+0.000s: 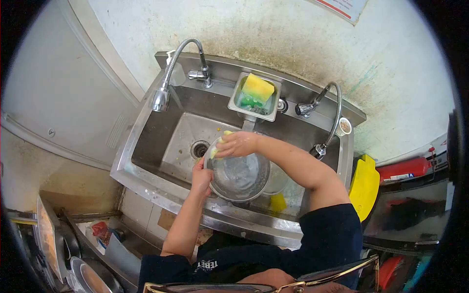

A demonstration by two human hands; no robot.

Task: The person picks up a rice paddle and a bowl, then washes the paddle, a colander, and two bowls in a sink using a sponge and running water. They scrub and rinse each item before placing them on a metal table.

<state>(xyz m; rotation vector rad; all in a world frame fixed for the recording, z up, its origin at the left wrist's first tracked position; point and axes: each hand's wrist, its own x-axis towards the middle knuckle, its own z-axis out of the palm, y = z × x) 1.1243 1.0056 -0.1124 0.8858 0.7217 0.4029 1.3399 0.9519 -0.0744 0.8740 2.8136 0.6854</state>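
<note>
My left hand [201,178] grips the left rim of a round metal bowl [240,177], which is tilted over the divider of the double sink. My right hand [238,144] is closed on a yellow sponge [213,152] and presses it against the bowl's upper left rim. Only small edges of that sponge show past my fingers. Whitish suds or water smear the bowl's inside. Under the bowl, in the right basin, part of another pale round dish [279,179] shows beside a yellow piece [278,202], perhaps another sponge.
A steel tray [234,103] with yellow and green sponges sits at the back. Flexible faucets stand left [161,100] and right [318,150]. Food bits lie near the left drain [199,148]. A white cup [344,126] is on the right ledge, above a yellow board [364,188].
</note>
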